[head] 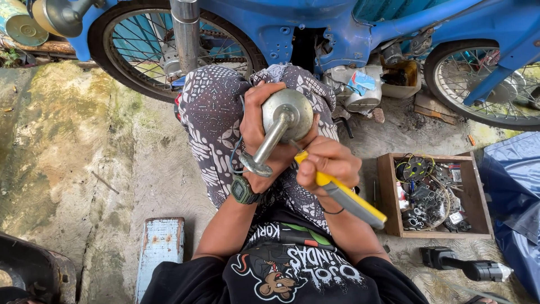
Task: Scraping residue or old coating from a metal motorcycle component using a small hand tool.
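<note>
The left hand [261, 132], a watch on its wrist, is wrapped around a chrome lamp housing [287, 115]: a dull, scuffed round shell on a tubular stem ending in a flat flange, held over the patterned lap. Just right, the right hand [328, 164] is closed on yellow-handled pliers [349, 197], tip at the stem. A wooden parts box [433, 194] sits on the floor beyond.

chrome stemmed lamp housing [284, 121] held tilted; yellow-handled pliers [343, 194] at its stem.
</note>
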